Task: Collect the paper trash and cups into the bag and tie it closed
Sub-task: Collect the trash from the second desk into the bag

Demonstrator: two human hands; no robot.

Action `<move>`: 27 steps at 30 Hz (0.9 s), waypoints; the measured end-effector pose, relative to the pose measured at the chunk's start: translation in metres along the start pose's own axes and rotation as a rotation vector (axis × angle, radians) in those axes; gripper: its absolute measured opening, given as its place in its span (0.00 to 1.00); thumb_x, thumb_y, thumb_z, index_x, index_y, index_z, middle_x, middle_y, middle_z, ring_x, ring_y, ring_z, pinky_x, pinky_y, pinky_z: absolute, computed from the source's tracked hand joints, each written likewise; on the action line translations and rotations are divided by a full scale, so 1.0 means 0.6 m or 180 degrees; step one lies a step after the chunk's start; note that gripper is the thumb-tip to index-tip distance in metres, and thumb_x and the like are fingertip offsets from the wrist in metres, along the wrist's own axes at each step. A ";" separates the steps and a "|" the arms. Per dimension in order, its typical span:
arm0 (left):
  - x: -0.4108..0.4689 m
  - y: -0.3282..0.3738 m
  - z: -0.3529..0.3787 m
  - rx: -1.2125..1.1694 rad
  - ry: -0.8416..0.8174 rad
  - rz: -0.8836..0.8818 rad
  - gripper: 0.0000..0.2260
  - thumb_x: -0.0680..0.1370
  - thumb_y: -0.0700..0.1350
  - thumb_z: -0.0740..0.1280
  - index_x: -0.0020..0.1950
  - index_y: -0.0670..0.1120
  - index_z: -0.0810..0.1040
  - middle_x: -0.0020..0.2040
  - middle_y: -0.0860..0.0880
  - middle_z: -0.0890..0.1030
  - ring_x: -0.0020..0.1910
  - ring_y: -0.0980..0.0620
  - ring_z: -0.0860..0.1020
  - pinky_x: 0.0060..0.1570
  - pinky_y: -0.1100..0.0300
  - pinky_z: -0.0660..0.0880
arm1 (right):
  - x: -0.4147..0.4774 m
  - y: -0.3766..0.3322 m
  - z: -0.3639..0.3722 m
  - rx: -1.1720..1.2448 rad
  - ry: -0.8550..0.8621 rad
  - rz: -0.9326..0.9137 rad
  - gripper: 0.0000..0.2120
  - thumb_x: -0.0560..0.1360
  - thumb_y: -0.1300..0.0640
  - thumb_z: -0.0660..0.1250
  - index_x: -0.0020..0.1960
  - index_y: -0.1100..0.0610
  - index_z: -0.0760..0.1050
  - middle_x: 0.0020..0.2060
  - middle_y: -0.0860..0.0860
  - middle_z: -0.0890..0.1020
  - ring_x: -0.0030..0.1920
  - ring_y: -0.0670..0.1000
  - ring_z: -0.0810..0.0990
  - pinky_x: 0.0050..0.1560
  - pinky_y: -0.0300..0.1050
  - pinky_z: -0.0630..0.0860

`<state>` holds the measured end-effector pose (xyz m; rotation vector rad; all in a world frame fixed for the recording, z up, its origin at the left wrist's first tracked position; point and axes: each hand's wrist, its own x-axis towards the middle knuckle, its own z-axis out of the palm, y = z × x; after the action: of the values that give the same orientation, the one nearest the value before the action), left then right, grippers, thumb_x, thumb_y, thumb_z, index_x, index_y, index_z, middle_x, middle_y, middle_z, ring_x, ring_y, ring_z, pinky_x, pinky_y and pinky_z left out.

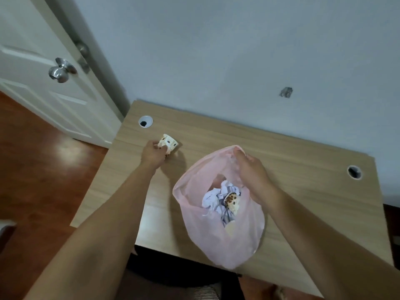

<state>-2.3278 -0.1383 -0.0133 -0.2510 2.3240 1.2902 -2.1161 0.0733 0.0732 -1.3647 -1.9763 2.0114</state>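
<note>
Head view, collection stage. The left hand (154,155) closes its grip on a paper cup (168,144) at about ten o'clock on the bench (303,191); the fingers wrap the cup's side wall, and whether the cup is lifted off the surface cannot be told. The right hand (251,169) pinches the far rim of the pink bag (216,234) at twelve o'clock of its mouth, its grip narrow on a gather of film, holding the opening up and wide.

The bag sits near the bench's near edge, toward five o'clock from the cup and well apart from it. Inside lie crumpled white paper (213,197) and a second cup (232,201) of the same print, resting on the paper.

Suggested technique: keep the rim raised and taut so the mouth does not collapse, carry the cup over the nearer lip and release it low inside the opening, not from height, since a light cup may bounce out. No other trash shows on the bench, so tying probably follows.

Materials: the bag is thin, translucent, limp plastic film that wrinkles and sags. The cups are stiff, tapered paper, cream with brown spots. The paper is soft and balled. The bench is a smooth, matte, wood-grain laminate with two round cable holes (145,121).
</note>
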 end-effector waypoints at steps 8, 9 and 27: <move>0.019 -0.055 0.046 0.1196 0.0073 0.0104 0.27 0.81 0.49 0.76 0.77 0.39 0.75 0.71 0.35 0.80 0.72 0.34 0.77 0.74 0.44 0.72 | 0.016 0.038 -0.045 -0.0094 0.0138 0.0108 0.22 0.87 0.43 0.66 0.41 0.51 0.88 0.34 0.40 0.87 0.33 0.40 0.84 0.34 0.35 0.78; 0.012 -0.061 0.053 0.1051 0.0100 0.0133 0.27 0.81 0.49 0.77 0.76 0.39 0.76 0.70 0.35 0.81 0.71 0.35 0.78 0.73 0.44 0.72 | 0.018 0.043 -0.048 -0.0087 0.0154 0.0099 0.21 0.88 0.43 0.65 0.42 0.52 0.87 0.33 0.39 0.87 0.33 0.38 0.84 0.33 0.33 0.77; -0.362 -0.133 0.110 0.0391 -0.1746 0.1753 0.23 0.77 0.55 0.81 0.72 0.58 0.83 0.62 0.56 0.86 0.60 0.56 0.85 0.59 0.52 0.82 | -0.054 0.018 -0.097 -0.0154 -0.0002 -0.0038 0.20 0.85 0.41 0.67 0.49 0.55 0.88 0.35 0.45 0.89 0.33 0.43 0.86 0.28 0.35 0.77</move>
<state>-2.0879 -0.1405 0.0017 0.7414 2.0273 1.2357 -2.0573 0.1000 0.0929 -1.3580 -2.0414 1.9718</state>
